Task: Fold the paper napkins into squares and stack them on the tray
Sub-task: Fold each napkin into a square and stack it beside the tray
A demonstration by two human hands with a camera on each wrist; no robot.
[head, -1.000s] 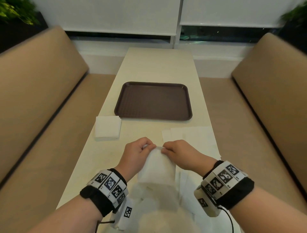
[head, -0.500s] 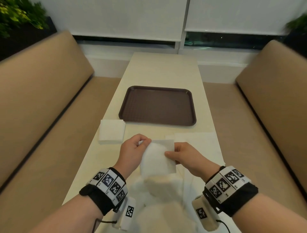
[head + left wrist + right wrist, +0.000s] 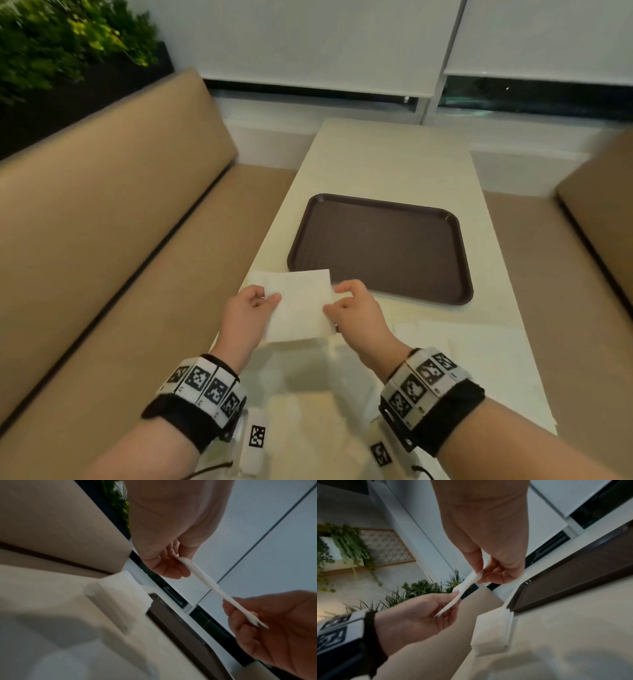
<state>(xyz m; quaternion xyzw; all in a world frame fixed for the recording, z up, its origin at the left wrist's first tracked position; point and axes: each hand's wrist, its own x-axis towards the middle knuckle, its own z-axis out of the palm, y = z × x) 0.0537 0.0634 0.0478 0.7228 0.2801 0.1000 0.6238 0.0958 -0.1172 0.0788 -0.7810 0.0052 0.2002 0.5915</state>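
Folded white paper napkin (image 3: pixel 298 306) held in air betw. both hands, above near-left part of cream table (image 3: pixel 383 164), just short of tray's near-left corner. L hand (image 3: pixel 247 310) pinches napkin's left edge, thumb on top, fingers curled under; R hand (image 3: pixel 354 310) pinches right edge same way. Both grips narrow, closed on the napkin. Left wrist view: napkin (image 3: pixel 204 580) seen edge-on as thin white strip spanning from L hand (image 3: pixel 169 555) to R hand (image 3: pixel 278 626); layers splay slightly at the R-hand end. Right wrist view: same strip (image 3: pixel 462 589) running from R hand (image 3: pixel 494 563) down to L hand (image 3: pixel 419 612). Stack of folded napkins (image 3: pixel 493 631) sits on table directly under the held one, near edge of brown tray (image 3: pixel 380 246); in head view stack mostly hidden, only a corner showing. Tray flat on table, nothing on it visible. Unfolded white napkin sheets (image 3: pixel 472 346) lie flat on table to the right, nearer than tray. Tan bench seats (image 3: pixel 113 212) flank table both sides; green plants (image 3: pixel 61 41) behind left bench; white roller blinds (image 3: pixel 308 44) at far end. Marker-tagged wristbands (image 3: pixel 202 387) on both wrists.
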